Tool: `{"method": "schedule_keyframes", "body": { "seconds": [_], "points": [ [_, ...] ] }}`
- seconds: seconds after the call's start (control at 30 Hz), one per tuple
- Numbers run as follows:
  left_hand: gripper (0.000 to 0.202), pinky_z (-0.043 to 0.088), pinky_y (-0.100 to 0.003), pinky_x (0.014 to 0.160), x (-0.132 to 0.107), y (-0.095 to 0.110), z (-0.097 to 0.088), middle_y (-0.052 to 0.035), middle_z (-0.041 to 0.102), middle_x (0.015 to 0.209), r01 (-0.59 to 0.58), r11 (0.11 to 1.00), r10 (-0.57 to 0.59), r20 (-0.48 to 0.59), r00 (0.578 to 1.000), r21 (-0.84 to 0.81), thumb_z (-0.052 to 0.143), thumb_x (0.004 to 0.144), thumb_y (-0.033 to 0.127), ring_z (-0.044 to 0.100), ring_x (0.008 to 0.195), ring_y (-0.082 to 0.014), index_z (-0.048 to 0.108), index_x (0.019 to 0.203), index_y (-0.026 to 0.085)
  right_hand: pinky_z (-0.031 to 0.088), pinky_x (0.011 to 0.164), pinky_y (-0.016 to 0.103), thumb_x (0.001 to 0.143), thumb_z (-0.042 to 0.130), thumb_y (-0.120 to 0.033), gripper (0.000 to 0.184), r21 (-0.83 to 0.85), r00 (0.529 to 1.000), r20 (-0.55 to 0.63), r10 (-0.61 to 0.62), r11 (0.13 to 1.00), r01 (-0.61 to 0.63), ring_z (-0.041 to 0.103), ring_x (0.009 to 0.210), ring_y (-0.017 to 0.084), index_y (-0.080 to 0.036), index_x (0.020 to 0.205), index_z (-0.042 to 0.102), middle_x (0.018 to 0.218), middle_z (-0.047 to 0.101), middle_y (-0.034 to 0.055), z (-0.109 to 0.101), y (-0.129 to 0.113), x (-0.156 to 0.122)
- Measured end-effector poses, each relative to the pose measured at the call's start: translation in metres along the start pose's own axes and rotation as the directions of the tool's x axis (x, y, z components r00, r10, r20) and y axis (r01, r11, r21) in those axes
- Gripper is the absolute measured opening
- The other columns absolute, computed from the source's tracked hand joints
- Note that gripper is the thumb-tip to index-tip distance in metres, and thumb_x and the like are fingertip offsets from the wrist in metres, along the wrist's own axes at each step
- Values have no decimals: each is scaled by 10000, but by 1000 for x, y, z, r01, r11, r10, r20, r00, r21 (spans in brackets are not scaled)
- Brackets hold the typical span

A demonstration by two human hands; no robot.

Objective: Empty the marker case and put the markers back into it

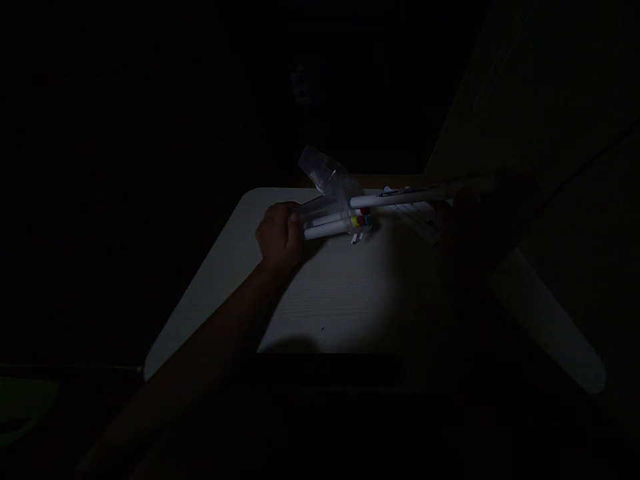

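Note:
My left hand grips the end of a clear plastic case holding white markers with coloured ends. The case's transparent lid stands open, tilted up towards the far side. My right hand is nearly lost in shadow, and its fingers are hard to make out. A long white marker reaches from that hand across the top of the case. Under this marker, more white markers lie on the desk.
The case rests on a pale, wood-grained desk with a rounded far left corner. A dark strip runs along the near side. Beyond the desk, the surroundings fall into darkness, and a pale panel slants at the right.

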State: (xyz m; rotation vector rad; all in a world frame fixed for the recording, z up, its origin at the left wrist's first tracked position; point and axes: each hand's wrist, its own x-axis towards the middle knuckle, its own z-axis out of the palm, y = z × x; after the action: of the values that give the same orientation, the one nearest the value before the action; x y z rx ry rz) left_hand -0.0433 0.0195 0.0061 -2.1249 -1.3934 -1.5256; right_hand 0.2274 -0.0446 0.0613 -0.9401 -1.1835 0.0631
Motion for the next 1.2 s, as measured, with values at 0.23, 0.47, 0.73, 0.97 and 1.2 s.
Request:
{"method": "schedule_keyframes", "body": {
  "seconds": [0.23,0.47,0.73,0.97,1.2],
  "points": [
    [528,447,-380,790,1,3,-1,-128,656,939,-43,999,43,13,999,2,227,975,505,613,910,-243,625,1020,162,602,728,342,832,576,-340,311,27,998,-60,-23,999,25,630,1024,205,-233,1096,452,1062,530,59,14,-5,-6],
    [540,442,-385,788,2,4,-1,-136,655,937,-45,999,45,30,999,12,214,970,526,611,912,-251,628,1018,182,596,748,349,852,600,-413,336,8,998,2,69,998,-69,658,918,177,-210,1111,531,1073,609,76,13,0,-11],
    [551,443,-400,806,2,6,-3,-138,645,944,-29,1000,29,45,999,-3,209,966,552,604,927,-257,626,1013,196,578,834,359,871,577,-403,314,-108,978,174,112,990,-94,677,1007,202,-198,1102,634,1135,691,93,10,-5,-12],
    [531,440,-388,801,3,7,-2,-123,647,935,-55,998,55,28,998,-7,227,965,529,595,910,-250,620,1009,175,591,695,307,854,604,-425,287,-119,957,251,146,986,-119,705,881,175,-257,1083,650,1063,716,37,13,0,-17],
    [498,438,-395,807,2,7,-3,-133,649,949,-33,999,33,51,998,-2,244,960,501,598,920,-254,622,1020,181,597,677,285,858,601,-381,242,-123,956,270,117,989,-86,707,878,165,-266,1065,651,1072,716,25,15,-2,-18]
  ]
}}
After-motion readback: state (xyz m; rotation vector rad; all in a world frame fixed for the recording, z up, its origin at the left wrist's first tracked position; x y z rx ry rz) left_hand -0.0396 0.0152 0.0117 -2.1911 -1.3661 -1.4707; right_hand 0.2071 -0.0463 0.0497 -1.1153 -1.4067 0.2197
